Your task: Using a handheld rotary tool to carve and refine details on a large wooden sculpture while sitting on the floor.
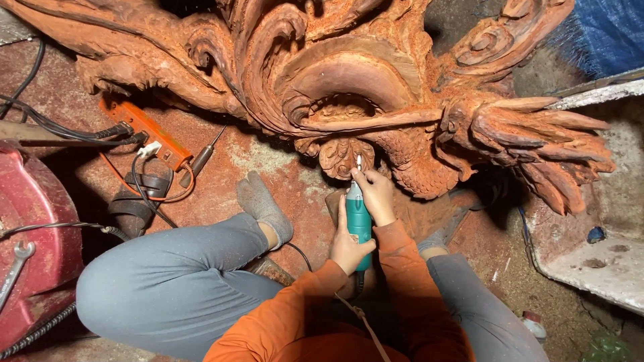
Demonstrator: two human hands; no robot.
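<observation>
Floor (282,167): rough, coated in reddish-brown dust. One large wood carving (349,74) lies across the upper view, red-brown, all deep swirls, scaled patches and one fan of pointed, feather-like spikes at the right. One teal rotary grinder (359,218), cylindrical plastic body, points up at a small rosette on the carving's lower edge, between the person's knees. Left hand (347,247) is wrapped firmly around the lower body of the grinder; right hand (376,194) pinches its upper end near the tip. Two orange sleeves, two grey trouser legs, one dusty grey sock (263,201). At left: one orange power strip (144,134) with several black cables plugged in, one screwdriver (200,159) just beside it, one metal spanner (17,265) resting on a red rounded object (33,221).
</observation>
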